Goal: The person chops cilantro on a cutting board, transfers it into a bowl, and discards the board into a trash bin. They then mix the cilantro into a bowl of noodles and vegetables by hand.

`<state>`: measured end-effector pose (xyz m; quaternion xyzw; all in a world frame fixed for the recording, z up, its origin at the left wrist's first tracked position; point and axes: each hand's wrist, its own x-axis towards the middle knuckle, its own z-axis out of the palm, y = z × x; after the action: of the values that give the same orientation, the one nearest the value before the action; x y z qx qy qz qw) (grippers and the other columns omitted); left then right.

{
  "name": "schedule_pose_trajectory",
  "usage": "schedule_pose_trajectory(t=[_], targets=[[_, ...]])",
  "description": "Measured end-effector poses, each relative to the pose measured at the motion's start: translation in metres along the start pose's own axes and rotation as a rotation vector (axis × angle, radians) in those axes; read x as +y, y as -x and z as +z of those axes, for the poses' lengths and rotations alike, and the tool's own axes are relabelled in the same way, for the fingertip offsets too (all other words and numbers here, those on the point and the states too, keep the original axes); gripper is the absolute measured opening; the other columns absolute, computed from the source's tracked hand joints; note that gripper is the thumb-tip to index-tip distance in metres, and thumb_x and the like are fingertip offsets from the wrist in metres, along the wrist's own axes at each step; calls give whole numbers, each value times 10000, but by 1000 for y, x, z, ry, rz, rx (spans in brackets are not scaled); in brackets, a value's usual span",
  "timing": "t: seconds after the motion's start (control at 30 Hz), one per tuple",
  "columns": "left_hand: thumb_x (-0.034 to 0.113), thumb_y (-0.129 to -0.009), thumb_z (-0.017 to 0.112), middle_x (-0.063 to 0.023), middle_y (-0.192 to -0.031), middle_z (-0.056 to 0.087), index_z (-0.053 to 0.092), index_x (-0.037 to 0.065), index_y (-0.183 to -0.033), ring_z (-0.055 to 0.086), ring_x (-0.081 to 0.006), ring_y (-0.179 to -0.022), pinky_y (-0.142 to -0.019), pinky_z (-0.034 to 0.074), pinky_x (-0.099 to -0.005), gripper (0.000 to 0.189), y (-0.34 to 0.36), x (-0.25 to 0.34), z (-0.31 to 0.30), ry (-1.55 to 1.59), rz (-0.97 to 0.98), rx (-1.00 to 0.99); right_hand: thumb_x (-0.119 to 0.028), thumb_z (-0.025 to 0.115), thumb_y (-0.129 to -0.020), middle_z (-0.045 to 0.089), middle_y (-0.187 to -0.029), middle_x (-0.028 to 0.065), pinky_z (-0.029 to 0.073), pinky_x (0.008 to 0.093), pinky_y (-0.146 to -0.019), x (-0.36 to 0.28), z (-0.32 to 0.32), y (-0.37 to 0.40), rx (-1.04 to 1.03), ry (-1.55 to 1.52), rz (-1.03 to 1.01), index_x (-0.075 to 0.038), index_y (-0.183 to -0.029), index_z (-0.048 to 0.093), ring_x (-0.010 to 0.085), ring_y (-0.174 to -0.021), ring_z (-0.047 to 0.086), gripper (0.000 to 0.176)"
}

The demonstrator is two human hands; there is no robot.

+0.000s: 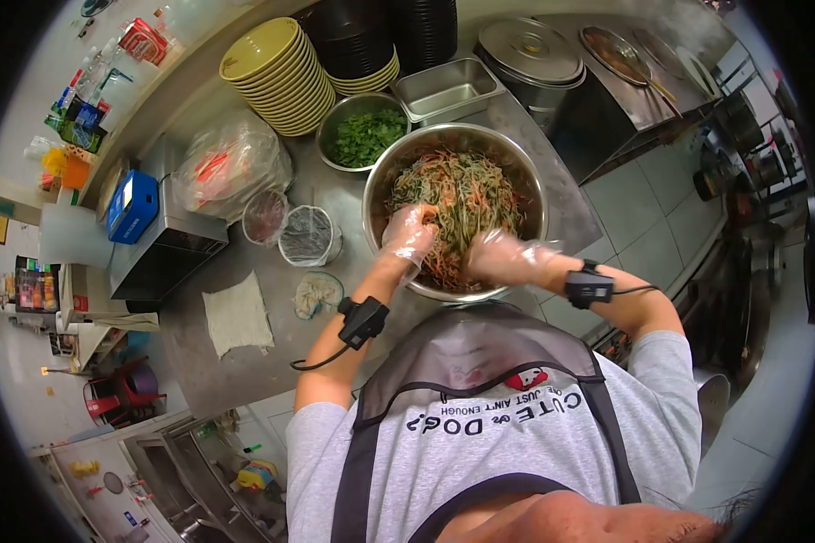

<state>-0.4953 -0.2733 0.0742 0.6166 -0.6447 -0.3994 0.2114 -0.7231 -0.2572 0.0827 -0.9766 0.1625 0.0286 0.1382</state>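
Note:
A big steel mixing bowl (378, 181) sits on the steel counter, filled with shredded vegetables (466, 195) in orange, green and pale strands. Both of my hands wear clear plastic gloves and are down in the mix at the near side of the bowl. My left hand (409, 233) is closed around strands near the bowl's left-front rim. My right hand (501, 258) is curled over strands at the front rim. Each wrist carries a black strapped device with a cable.
Behind the big bowl stand a smaller bowl of chopped greens (367, 136), an empty steel tray (448, 86), stacked yellow plates (281, 72) and black bowls (353, 36). Left of it are two film-covered tubs (308, 235), a plastic bag (231, 163) and a cloth (237, 315). A lidded pot (530, 54) stands at the right.

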Motion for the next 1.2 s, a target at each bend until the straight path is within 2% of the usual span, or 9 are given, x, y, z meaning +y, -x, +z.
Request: schedule_pose_trajectory(t=[0.07, 0.4, 0.47, 0.67, 0.73, 0.8, 0.93, 1.07, 1.2], targets=[[168, -847, 614, -216, -1259, 627, 619, 55, -1257, 579, -375, -1192, -1042, 444, -406, 425, 7, -11, 11, -107, 32, 52, -162, 616, -812, 671, -924, 31, 526, 401, -777, -2, 12, -17, -145, -79, -4, -153, -953, 724, 261, -899, 654, 177], [185, -890, 592, -276, -1399, 458, 478, 41, -1388, 450, -429, -1298, -1098, 375, -477, 531, 12, -31, 28, -5, -86, 274, -171, 603, -792, 677, -755, 154, 540, 370, -586, -9, 15, 14, 270, 1249, 269, -11, -858, 701, 250, -639, 653, 199], [182, -888, 602, -268, -1361, 481, 487, 47, -1376, 466, -427, -1275, -1089, 383, -478, 519, 9, -36, 33, 34, -70, 298, -183, 598, -838, 703, -928, 139, 550, 461, -746, -14, 13, -18, 2, 88, 92, -62, -984, 727, 266, -881, 680, 229], [193, -895, 625, -255, -1297, 559, 585, 52, -1282, 524, -406, -1229, -1043, 429, -444, 414, 10, -34, 35, 16, -68, 422, -156, 590, -858, 605, -1251, 65, 357, 601, -1043, 9, 8, -50, 38, 237, 230, -156, -1169, 690, 249, -1267, 494, 326], [220, -916, 628, -240, -1331, 551, 531, 61, -1346, 531, -385, -1237, -988, 469, -451, 469, 11, -31, 33, -114, -37, 451, -98, 608, -821, 612, -1220, 92, 437, 569, -996, 12, -12, -30, 241, 333, 434, -144, -1194, 685, 281, -1208, 555, 384], [266, -937, 634, -228, -1441, 473, 401, 81, -1455, 481, -402, -1306, -957, 481, -556, 597, 21, -1, 23, 632, -392, 264, -193, 629, -822, 651, -1179, 130, 531, 467, -885, 23, -27, -13, -134, 226, 660, -107, -1145, 692, 306, -1126, 630, 340], [530, -975, 529, -211, -1597, 259, 193, 142, -1564, 280, -499, -1427, -976, 342, -769, 781, 10, 14, 20, 988, -976, -106, -367, 643, -897, 699, -935, 251, 559, 445, -822, 39, -48, -1, -223, -232, 921, 39, -1034, 686, 351, -908, 705, 431], [651, -944, 490, -110, -1645, 199, 162, 151, -1581, 202, -450, -1474, -1047, 260, -756, 874, -15, -24, 50, 1232, -985, -461, -549, 652, -892, 692, -1061, 271, 562, 436, -856, 44, -21, -14, -90, -646, 1061, 88, -1129, 644, 364, -980, 690, 680], [607, -861, 675, -105, -1603, 316, 328, 110, -1528, 341, -399, -1417, -1062, 325, -680, 901, -15, -18, 76, 1126, -798, -295, -400, 656, -945, 614, -1298, 193, 552, 449, -909, 25, -7, -22, 387, -1481, 1299, 5, -1350, 516, 290, -1089, 646, 589]])
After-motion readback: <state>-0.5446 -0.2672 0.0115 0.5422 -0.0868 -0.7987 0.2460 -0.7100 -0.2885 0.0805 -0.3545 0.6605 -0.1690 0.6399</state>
